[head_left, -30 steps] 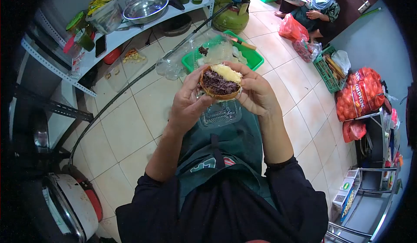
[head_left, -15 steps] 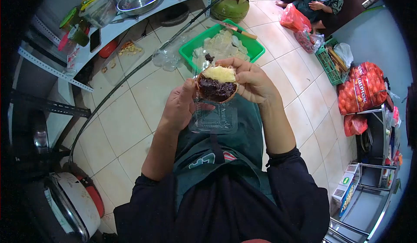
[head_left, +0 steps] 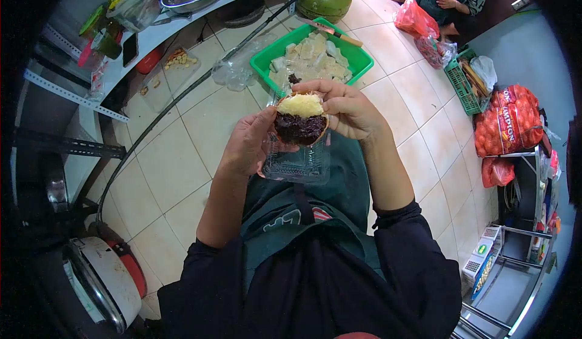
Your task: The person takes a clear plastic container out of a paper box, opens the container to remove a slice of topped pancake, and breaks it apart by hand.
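A round filled pastry (head_left: 301,119), with a pale yellow shredded topping at its top and dark brown shreds below, is held up between both hands. My left hand (head_left: 248,140) grips its left edge with thumb and fingers. Fingers of my right hand (head_left: 348,110) pinch its upper right edge. Just below the pastry, a clear plastic clamshell box (head_left: 297,164) lies over my lap; the pastry hides part of it. A dark clump (head_left: 294,79) shows right above the pastry.
Ahead on the tiled floor is a green tray (head_left: 259,63) of pale chunks, a knife (head_left: 333,33) across its rim. A black hose (head_left: 182,110) runs at left beside a white shelf (head_left: 142,36). Another person (head_left: 451,2) sits at upper right, near red bags (head_left: 415,19).
The pastry has tilted so its filled face shows more, and both hands have moved slightly left. The green tray and surroundings have shifted in view as the camera moved.
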`<state>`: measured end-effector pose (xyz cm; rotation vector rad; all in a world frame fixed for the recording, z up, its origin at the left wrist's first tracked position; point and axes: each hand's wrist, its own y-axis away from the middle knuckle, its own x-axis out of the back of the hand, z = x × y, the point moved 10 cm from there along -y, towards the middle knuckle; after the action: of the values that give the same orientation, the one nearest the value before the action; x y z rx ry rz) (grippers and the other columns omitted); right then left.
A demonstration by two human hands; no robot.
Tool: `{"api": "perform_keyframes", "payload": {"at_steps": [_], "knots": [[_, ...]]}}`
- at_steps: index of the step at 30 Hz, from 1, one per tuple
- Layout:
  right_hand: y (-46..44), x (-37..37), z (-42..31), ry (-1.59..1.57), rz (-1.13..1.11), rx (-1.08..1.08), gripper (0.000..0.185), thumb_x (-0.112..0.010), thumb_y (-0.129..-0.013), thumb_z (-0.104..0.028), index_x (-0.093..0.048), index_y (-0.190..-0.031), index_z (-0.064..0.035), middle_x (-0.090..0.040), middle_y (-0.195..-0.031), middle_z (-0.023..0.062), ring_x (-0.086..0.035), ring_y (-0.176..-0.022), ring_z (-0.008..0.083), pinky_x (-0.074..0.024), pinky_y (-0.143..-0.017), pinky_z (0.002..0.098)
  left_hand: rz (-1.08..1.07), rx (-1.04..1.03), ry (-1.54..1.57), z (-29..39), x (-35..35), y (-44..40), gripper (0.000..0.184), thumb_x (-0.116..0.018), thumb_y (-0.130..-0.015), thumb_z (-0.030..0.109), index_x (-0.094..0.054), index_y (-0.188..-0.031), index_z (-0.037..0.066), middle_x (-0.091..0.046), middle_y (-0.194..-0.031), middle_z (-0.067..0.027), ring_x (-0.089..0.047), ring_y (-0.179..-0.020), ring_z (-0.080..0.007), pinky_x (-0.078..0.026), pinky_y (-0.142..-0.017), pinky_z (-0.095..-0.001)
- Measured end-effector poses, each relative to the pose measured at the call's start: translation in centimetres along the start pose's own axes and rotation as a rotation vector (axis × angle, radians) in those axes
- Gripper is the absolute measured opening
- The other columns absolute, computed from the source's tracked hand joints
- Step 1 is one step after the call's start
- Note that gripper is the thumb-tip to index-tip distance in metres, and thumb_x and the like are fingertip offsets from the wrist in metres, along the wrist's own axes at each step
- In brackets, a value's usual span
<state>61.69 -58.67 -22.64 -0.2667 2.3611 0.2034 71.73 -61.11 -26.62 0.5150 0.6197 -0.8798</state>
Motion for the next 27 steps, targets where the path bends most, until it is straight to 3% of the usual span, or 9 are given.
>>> {"api": "perform_keyframes", "payload": {"at_steps": [15, 27], "knots": [[0.3, 1.6, -0.5, 0.069, 0.179, 0.138, 0.038, -0.051, -0.091, -0.002, -0.042, -0.127, 0.0029, -0.056, -0.117, 0.0149, -0.061, -0.102, 0.0204, -0.0548, -0.083, 0.0296, 0.0, 0.02, 0.176, -1.0, 0.9, -1.5, 0.046, -0.048, -0.095, 0.033, -0.048, -0.122, -0.004, -0.062, -0.108, -0.0153, -0.066, -0.092, -0.0227, -0.06, -0.066, -0.0367], [0.4, 3.0, -0.1, 0.055, 0.183, 0.164, 0.044, -0.049, -0.087, 0.004, -0.038, -0.13, 0.0042, -0.052, -0.123, 0.0184, -0.058, -0.107, 0.022, -0.0536, -0.086, 0.031, -0.036, 0.047, 0.227, -1.4, 0.8, -1.6, 0.047, -0.04, -0.098, 0.036, -0.04, -0.133, 0.005, -0.058, -0.119, -0.0135, -0.062, -0.102, -0.0248, -0.057, -0.075, -0.0427]]}}
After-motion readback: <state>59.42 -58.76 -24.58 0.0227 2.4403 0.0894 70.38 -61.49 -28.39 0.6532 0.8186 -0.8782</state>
